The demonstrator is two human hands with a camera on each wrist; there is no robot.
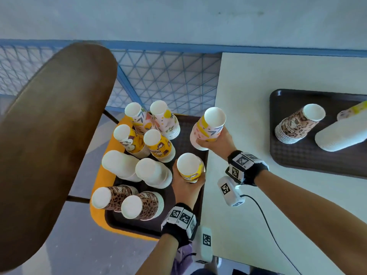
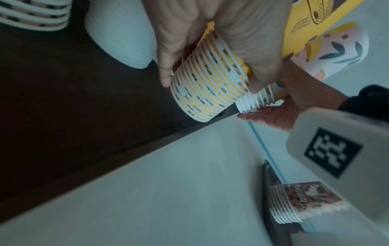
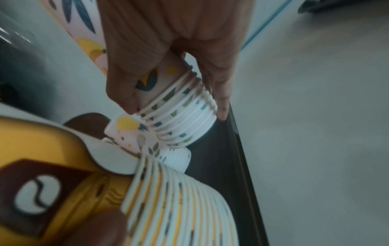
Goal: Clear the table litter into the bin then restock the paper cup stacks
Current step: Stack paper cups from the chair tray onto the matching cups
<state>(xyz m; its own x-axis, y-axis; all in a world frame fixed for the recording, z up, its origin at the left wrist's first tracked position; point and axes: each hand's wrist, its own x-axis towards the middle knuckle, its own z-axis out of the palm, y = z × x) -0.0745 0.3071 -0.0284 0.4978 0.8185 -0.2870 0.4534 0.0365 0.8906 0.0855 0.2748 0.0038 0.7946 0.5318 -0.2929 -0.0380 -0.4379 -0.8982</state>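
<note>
Cups first: I see my left hand [image 1: 185, 185] wrapped round a yellow stack [image 1: 190, 168], upside down, at lower centre of the head view, over the near right part of the dark tray [image 1: 195, 205]. On the left wrist view my fingers [image 2: 252, 55] curl round its ribbed rims [image 2: 208, 93]. My right hand [image 1: 217, 142] clamps a floral stack [image 1: 208, 127], also upside down, at the tray's right edge, just above centre. On the right wrist view the thumb and fingers [image 3: 219, 79] pinch its rims [image 3: 183, 119]; whether it touches the tray I cannot tell. The two stacks are close together. Left of them on the tray stand eight more stacks: floral, yellow, plain white [image 1: 153, 172] and leopard [image 1: 142, 205]. The tray sits on an orange seat [image 1: 99, 179]. At right, on the white table [image 1: 248, 86], a second tray [image 1: 297, 155] holds a leopard stack [image 1: 297, 124] and a white stack [image 1: 341, 133]. A brown chair back [image 1: 49, 126] fills the left.
</note>
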